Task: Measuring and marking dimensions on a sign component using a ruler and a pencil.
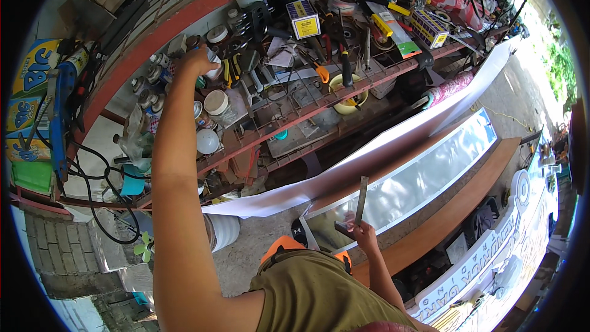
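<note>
My left arm stretches up to the cluttered tool shelf (289,122). My left hand (194,61) is among the jars and tools there, its fingers bent around something pale that I cannot make out. Right beside it lie yellow-and-black pliers (232,71), and a white-lidded jar (216,102) stands nearer to me. Low in front of my body, my right hand (364,235) is closed on a try square (362,199), whose metal blade points upward. Behind the square lies a long shiny panel with a white frame (405,177).
Several spray cans (150,95) crowd the shelf's left end. Boxes (305,21), a yellow bowl (348,99) and more tools fill its middle. A long white sheet (270,204) runs below it. A brown plank (442,200) and a lettered sign (479,276) lie at right. Black cable (92,200) hangs at left.
</note>
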Motion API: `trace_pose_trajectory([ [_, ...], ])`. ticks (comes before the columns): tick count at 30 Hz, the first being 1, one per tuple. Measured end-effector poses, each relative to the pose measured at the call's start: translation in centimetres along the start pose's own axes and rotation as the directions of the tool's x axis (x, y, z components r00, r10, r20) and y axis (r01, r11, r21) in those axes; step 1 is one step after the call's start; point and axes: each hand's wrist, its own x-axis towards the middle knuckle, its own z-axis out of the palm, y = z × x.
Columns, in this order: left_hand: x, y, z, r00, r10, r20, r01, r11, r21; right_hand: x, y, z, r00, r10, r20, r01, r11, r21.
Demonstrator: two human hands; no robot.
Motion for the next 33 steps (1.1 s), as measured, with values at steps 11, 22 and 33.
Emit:
trace_pose_trajectory([
  [11,0.1,-0.8,0.5,0.984,0.016,-0.175,-0.019,1.0,-0.017,0.3,-1.6,0.1,0.998,0.056,0.016,-0.056,0.998,0.003],
  [22,1.3,-0.5,-2.1,0.966,-0.027,-0.256,0.008,0.997,-0.078,0.4,-1.4,-0.1,1.0,0.018,0.009,-0.018,0.999,0.034],
  [33,0.8,-3.6,-5.8,0.902,-0.038,-0.43,-0.067,0.972,-0.226,1.3,-1.4,-0.1,0.998,0.046,0.044,-0.047,0.998,0.033],
])
